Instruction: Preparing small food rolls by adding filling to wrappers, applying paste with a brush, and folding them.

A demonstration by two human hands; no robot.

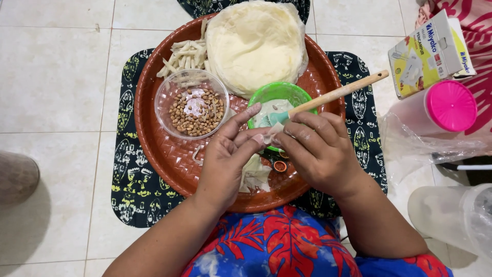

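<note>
Brown and woven, the round tray point(169, 154) lies on a dark patterned mat point(134, 195) on the tiled floor. Over the tray's near edge, the left hand point(225, 161) and right hand point(318, 151) meet, fingertips pinched shut together on a small pale wrapper piece point(270, 134). Behind them stands a green bowl point(277, 93) with a wooden-handled brush point(333, 96); a clear bowl of peanuts point(196, 110) sits toward the tray's left edge, a stack of thin wrappers point(254, 43) at its far edge.
</note>
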